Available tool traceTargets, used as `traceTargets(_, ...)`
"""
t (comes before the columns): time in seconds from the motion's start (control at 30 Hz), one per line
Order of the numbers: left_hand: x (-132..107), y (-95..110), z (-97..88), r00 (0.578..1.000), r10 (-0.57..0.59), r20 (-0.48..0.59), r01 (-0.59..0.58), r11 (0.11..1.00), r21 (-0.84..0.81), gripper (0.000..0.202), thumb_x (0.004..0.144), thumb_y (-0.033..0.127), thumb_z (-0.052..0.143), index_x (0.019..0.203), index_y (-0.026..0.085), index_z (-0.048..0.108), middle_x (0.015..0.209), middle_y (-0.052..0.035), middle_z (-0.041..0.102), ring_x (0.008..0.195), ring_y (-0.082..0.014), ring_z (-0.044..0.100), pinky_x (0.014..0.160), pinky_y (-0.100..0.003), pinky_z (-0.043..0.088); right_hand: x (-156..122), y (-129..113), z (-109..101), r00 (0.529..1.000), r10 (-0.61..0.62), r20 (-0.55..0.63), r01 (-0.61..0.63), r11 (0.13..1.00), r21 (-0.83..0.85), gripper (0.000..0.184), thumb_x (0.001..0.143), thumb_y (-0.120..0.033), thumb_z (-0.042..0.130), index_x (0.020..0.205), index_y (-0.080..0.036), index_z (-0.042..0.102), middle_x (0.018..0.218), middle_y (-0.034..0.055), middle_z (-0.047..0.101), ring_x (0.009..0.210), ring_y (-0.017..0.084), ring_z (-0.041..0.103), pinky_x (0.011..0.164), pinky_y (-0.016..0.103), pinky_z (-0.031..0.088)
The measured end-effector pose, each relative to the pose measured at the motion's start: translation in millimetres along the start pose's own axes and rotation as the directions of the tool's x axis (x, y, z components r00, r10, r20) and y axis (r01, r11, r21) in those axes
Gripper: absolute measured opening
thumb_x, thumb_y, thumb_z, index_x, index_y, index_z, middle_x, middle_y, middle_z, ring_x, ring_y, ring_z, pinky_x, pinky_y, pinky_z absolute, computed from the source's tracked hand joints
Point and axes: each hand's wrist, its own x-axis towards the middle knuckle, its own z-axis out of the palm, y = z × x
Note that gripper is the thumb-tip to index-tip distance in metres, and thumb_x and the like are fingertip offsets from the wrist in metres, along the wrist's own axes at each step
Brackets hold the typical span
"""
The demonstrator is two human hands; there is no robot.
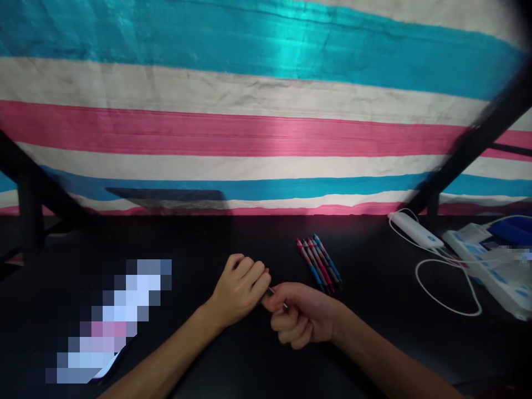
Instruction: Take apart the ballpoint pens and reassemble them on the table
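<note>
Slim rod (271, 290) is slanting down rightward from my curled left hand (244, 284), whose hold I cannot tell, into my right hand (301, 313), which is pinching it.

So we've got two slim bare forearms, the left forearm (174, 343) and the right forearm (378, 346), both uncovered from the wrist down to where the view cuts them off, and a bit thicker that way. The left hand (241, 285) shows rounded knuckles, the right hand (310, 310) is bare too, and nail details are honestly too small for us to tell.
</note>
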Motion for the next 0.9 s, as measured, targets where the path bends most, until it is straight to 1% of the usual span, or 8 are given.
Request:
traceTargets(0.23, 3.0, 7.1, 2.5, 1.000, -0.012, -0.020, 0.012, 0.999, 0.040, 0.034, 0.086, 0.007, 0.045, 0.054, 0.018, 0.050, 0.051, 0.0006, 0.047, 0.056, -0.0146, 0.038, 0.058, -0.034, 0.023, 13.3, 11.5, 10.5, 0.930, -0.095, -0.356, -0.021, 0.951, -0.309, 0.022, 0.077, -0.021, 0.041, 0.060, -0.022, 0.028, 0.040, -0.0113, 0.021, 0.032, 0.005, 0.010, 0.029, 0.014, 0.009)
traceTargets(0.47, 2.2, 11.7, 7.8, 0.998, -0.046, 0.042, 0.043, 0.997, 0.062, 0.035, 0.080, 0.004, 0.044, 0.048, 0.017, 0.049, 0.047, -0.0013, 0.048, 0.053, -0.0152, 0.040, 0.061, -0.035, 0.026, 16.0, 15.3, 14.2, 0.805, -0.275, -0.526, -0.106, 0.806, -0.583, 0.023, 0.080, -0.022, 0.039, 0.060, -0.022, 0.027, 0.042, -0.0104, 0.023, 0.032, 0.006, 0.017, 0.032, 0.019, 0.015)
traceTargets(0.53, 0.7, 13.5, 8.9, 0.995, -0.057, 0.082, 0.052, 0.996, 0.068, 0.033, 0.078, 0.003, 0.045, 0.048, 0.017, 0.050, 0.047, -0.0016, 0.050, 0.052, -0.0151, 0.042, 0.062, -0.035, 0.027, 17.7, 19.8, 12.4, 0.733, -0.417, -0.538, -0.187, 0.637, -0.748, 0.026, 0.081, -0.023, 0.039, 0.057, -0.021, 0.029, 0.044, -0.0081, 0.029, 0.035, 0.006, 0.025, 0.036, 0.021, 0.019)
traceTargets(0.6, 0.4, 14.6, 9.3, 0.990, -0.082, 0.118, 0.073, 0.994, 0.077, 0.032, 0.077, 0.003, 0.046, 0.049, 0.017, 0.052, 0.047, -0.0019, 0.053, 0.052, -0.0154, 0.045, 0.062, -0.035, 0.028, 19.8, 23.5, 11.9, 0.631, -0.611, -0.478, -0.310, 0.366, -0.878, 0.028, 0.082, -0.022, 0.041, 0.055, -0.019, 0.034, 0.048, -0.0040, 0.041, 0.042, 0.008, 0.038, 0.043, 0.023, 0.024)
traceTargets(0.67, 1.7, 14.7, 9.0, 0.979, -0.117, 0.167, 0.104, 0.991, 0.086, 0.030, 0.075, 0.003, 0.047, 0.050, 0.017, 0.054, 0.047, -0.0022, 0.055, 0.051, -0.0161, 0.049, 0.063, -0.035, 0.029, 21.8, 24.8, 13.0, 0.533, -0.747, -0.397, -0.482, 0.117, -0.869, 0.027, 0.084, -0.022, 0.042, 0.058, -0.018, 0.043, 0.058, 0.0019, 0.056, 0.053, 0.013, 0.051, 0.050, 0.025, 0.029)
traceTargets(0.73, 4.5, 14.4, 8.0, 0.956, -0.162, 0.243, 0.146, 0.986, 0.083, 0.027, 0.073, 0.002, 0.048, 0.052, 0.016, 0.057, 0.048, -0.0029, 0.058, 0.052, -0.0172, 0.053, 0.065, -0.036, 0.030, 23.4, 23.9, 14.2, 0.471, -0.802, -0.368, -0.646, -0.029, -0.762, 0.024, 0.087, -0.024, 0.041, 0.068, -0.017, 0.054, 0.069, 0.0078, 0.065, 0.062, 0.019, 0.060, 0.053, 0.027, 0.031)
traceTargets(0.8, 7.9, 14.4, 5.7, 0.919, -0.209, 0.335, 0.197, 0.978, 0.067, 0.024, 0.072, 0.003, 0.048, 0.054, 0.015, 0.059, 0.050, -0.0042, 0.062, 0.052, -0.0189, 0.057, 0.066, -0.037, 0.032, 24.1, 22.1, 13.9, 0.444, -0.829, -0.340, -0.749, -0.135, -0.649, 0.023, 0.089, -0.027, 0.040, 0.081, -0.016, 0.059, 0.073, 0.0107, 0.068, 0.064, 0.024, 0.063, 0.054, 0.028, 0.032)
traceTargets(0.9, 12.0, 16.3, 0.1, 0.844, -0.268, 0.464, 0.280, 0.959, 0.044, 0.020, 0.072, 0.007, 0.049, 0.060, 0.015, 0.063, 0.055, -0.0069, 0.066, 0.055, -0.0219, 0.061, 0.067, -0.038, 0.033, 23.4, 21.4, 9.7, 0.478, -0.844, -0.245, -0.772, -0.270, -0.576, 0.019, 0.090, -0.025, 0.042, 0.088, -0.017, 0.059, 0.071, 0.0091, 0.068, 0.062, 0.023, 0.064, 0.052, 0.028, 0.030)
